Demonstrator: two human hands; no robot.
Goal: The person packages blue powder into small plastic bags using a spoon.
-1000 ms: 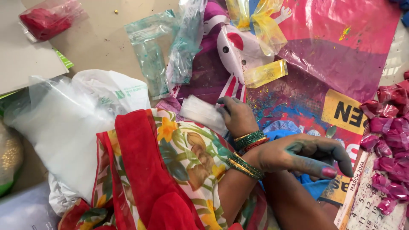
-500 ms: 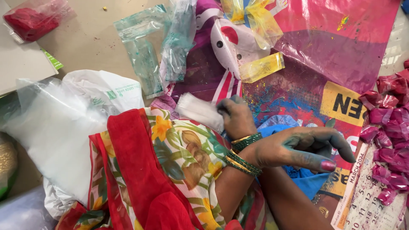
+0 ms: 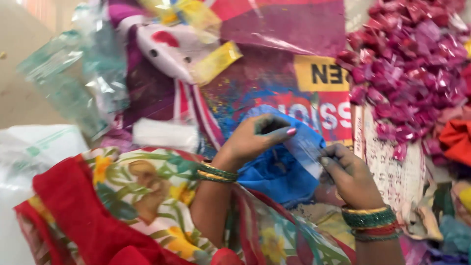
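The left hand point(image 3: 257, 137), dusted with powder, curls its fingers into the mouth of a clear crinkled plastic bag of bright blue powder point(image 3: 282, 169); the right hand point(image 3: 351, 176) pinches the bag's glossy film edge; the bag lies between both hands on a printed sheet; a heap of small glossy pink wrapped packets point(image 3: 407, 64) sits beyond.

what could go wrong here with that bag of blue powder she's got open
1. Both hands, the left hand and right hand, hold the clear bag of blue powder at its mouth; a tilt could spill powder onto the printed sheet, already dusted with colour.
2. The fingers look powder-stained, so the thin plastic might slip.
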